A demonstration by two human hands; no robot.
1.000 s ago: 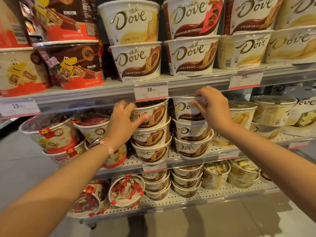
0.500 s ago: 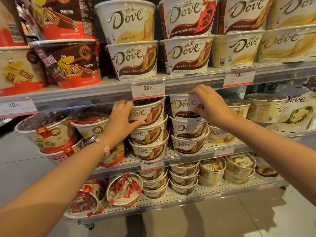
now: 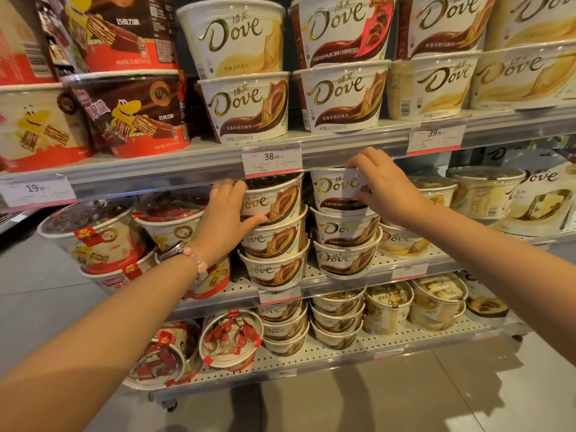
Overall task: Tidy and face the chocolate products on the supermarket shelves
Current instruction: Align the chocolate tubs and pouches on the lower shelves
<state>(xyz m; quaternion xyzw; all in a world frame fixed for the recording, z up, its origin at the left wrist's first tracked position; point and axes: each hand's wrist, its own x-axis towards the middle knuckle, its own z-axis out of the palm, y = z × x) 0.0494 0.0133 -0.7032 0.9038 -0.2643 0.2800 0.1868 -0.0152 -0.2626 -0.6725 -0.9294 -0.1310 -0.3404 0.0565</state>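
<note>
Two stacks of white-and-brown Dove chocolate tubs stand side by side on the middle shelf (image 3: 405,261). My left hand (image 3: 224,213) grips the top tub of the left stack (image 3: 280,199), fingers over its rim and thumb across its front. My right hand (image 3: 386,185) grips the top tub of the right stack (image 3: 335,190) from its right side, with the Dove logo facing out. Below each lie two more Dove tubs (image 3: 274,241) (image 3: 346,229).
Large Dove tubs (image 3: 246,107) and red wafer tubs (image 3: 131,113) fill the upper shelf. A 38.00 price tag (image 3: 271,159) hangs just above the held tubs. Red-and-white tubs (image 3: 93,232) sit left, pale Dove tubs (image 3: 486,194) right, smaller tubs on the bottom shelf (image 3: 336,357).
The right top tub has turned so its Dove logo faces forward more fully. Both hands stay on their tubs; the view has shifted slightly.
</note>
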